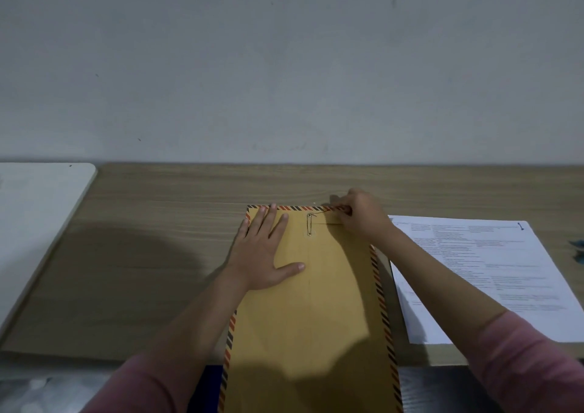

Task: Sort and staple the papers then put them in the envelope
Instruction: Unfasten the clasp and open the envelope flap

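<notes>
Envelope: the envelope (316,302) lay lengthwise on the surface (151,254), its flap at the far end.
Left hand: the left hand (265,251) pressed it flat, fingers straight.
Right hand: the right hand (360,213) pinched the closure string (319,212).
Papers: the papers (493,273), apparently stapled, lay beside it.
Left to do: likely opening and insertion.

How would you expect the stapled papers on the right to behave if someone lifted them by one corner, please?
The stapled papers look thin and flat on the desk, so they would probably droop, light for their size. The staple sits at one far corner only, so the sheets would likely fan apart.
</notes>
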The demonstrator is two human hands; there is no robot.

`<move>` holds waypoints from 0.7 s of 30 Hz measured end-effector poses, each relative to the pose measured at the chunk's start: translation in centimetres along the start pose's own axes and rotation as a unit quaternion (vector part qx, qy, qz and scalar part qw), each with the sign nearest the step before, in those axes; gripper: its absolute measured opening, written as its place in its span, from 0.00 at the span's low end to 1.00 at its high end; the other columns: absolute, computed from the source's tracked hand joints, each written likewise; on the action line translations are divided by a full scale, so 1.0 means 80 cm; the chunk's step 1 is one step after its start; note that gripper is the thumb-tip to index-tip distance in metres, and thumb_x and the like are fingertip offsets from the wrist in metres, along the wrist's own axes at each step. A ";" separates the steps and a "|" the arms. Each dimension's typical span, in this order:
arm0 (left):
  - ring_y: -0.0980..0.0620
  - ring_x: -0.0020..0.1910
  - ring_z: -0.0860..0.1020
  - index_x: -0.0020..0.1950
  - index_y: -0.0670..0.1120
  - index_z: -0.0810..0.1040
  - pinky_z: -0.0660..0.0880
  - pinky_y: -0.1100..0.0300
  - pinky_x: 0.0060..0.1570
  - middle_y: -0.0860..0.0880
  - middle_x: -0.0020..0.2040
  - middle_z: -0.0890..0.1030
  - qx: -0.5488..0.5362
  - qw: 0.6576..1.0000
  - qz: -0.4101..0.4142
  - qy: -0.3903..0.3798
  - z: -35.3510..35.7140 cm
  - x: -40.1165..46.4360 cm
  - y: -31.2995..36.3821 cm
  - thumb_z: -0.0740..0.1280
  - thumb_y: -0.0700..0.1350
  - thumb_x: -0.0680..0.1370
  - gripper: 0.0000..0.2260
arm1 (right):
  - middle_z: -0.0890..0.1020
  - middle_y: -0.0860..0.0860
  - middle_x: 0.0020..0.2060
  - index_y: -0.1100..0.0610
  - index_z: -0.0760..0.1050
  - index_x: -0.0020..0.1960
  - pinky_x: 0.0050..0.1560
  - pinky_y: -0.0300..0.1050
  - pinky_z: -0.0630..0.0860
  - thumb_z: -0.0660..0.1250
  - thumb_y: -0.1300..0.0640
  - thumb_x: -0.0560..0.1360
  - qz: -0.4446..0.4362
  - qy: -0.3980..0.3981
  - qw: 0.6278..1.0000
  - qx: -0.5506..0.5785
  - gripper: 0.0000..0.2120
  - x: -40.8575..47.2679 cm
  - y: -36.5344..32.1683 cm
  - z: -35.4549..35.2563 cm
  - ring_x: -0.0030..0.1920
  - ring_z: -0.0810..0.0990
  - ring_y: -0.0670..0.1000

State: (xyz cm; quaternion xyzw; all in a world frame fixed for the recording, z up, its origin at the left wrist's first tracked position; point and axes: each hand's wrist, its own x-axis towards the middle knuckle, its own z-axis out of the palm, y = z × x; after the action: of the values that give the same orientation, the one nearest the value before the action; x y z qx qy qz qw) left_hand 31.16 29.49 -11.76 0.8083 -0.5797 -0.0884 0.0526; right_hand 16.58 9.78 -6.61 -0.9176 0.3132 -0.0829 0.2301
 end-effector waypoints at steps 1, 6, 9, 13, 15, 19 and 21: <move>0.48 0.76 0.35 0.78 0.52 0.39 0.41 0.43 0.75 0.48 0.78 0.36 0.001 1.000 0.000 0.000 0.000 0.000 0.000 0.47 0.77 0.68 0.47 | 0.71 0.56 0.37 0.60 0.81 0.50 0.37 0.45 0.67 0.65 0.63 0.72 -0.005 0.003 1.000 -0.009 0.09 0.003 0.000 -0.003 0.38 0.72 0.56; 0.49 0.77 0.36 0.78 0.52 0.39 0.42 0.43 0.75 0.49 0.78 0.37 -0.001 1.000 -0.001 0.005 0.001 0.001 0.000 0.46 0.78 0.67 0.47 | 0.74 0.57 0.38 0.52 0.80 0.57 0.36 0.42 0.60 0.67 0.59 0.73 -0.025 -0.014 0.999 -0.023 0.13 0.009 -0.001 -0.013 0.38 0.72 0.54; 0.49 0.77 0.36 0.78 0.52 0.40 0.42 0.43 0.75 0.49 0.78 0.37 -0.008 1.000 -0.001 0.009 0.001 0.001 0.000 0.47 0.78 0.67 0.47 | 0.71 0.55 0.35 0.55 0.81 0.55 0.33 0.44 0.57 0.70 0.57 0.72 -0.045 -0.015 0.999 0.011 0.12 0.008 -0.001 -0.012 0.33 0.68 0.51; 0.49 0.77 0.36 0.77 0.55 0.40 0.41 0.44 0.75 0.50 0.78 0.36 -0.005 1.000 -0.002 0.004 0.001 0.002 -0.001 0.48 0.78 0.67 0.46 | 0.74 0.49 0.31 0.56 0.83 0.50 0.37 0.44 0.66 0.73 0.56 0.69 -0.023 0.016 0.994 0.103 0.10 0.009 -0.001 -0.007 0.32 0.68 0.44; 0.49 0.77 0.36 0.77 0.57 0.41 0.42 0.43 0.75 0.50 0.78 0.38 -0.009 1.000 -0.004 0.008 0.001 0.001 0.000 0.48 0.78 0.66 0.46 | 0.76 0.44 0.33 0.58 0.83 0.49 0.37 0.34 0.65 0.73 0.57 0.70 0.013 0.040 0.988 0.150 0.09 0.012 -0.006 -0.003 0.36 0.70 0.41; 0.50 0.77 0.38 0.77 0.58 0.43 0.43 0.43 0.75 0.50 0.79 0.40 -0.016 1.000 -0.007 0.015 0.001 0.001 0.000 0.50 0.78 0.66 0.46 | 0.85 0.55 0.42 0.60 0.83 0.46 0.43 0.44 0.75 0.71 0.58 0.71 0.064 0.084 0.979 0.172 0.06 0.032 -0.022 0.014 0.44 0.80 0.52; 0.50 0.77 0.38 0.78 0.58 0.44 0.42 0.44 0.75 0.51 0.79 0.40 -0.018 1.000 -0.006 0.018 0.001 0.001 0.001 0.51 0.78 0.66 0.46 | 0.85 0.57 0.43 0.61 0.82 0.46 0.45 0.48 0.76 0.69 0.58 0.73 0.058 0.081 0.984 0.145 0.07 0.043 -0.036 0.023 0.45 0.81 0.56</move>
State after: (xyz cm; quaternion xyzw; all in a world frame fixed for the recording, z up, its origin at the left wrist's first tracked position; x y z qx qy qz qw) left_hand 31.10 29.41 -11.83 0.8119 -0.5726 -0.0842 0.0769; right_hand 21.43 10.37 -6.86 -0.8450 0.3679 -0.1885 0.3391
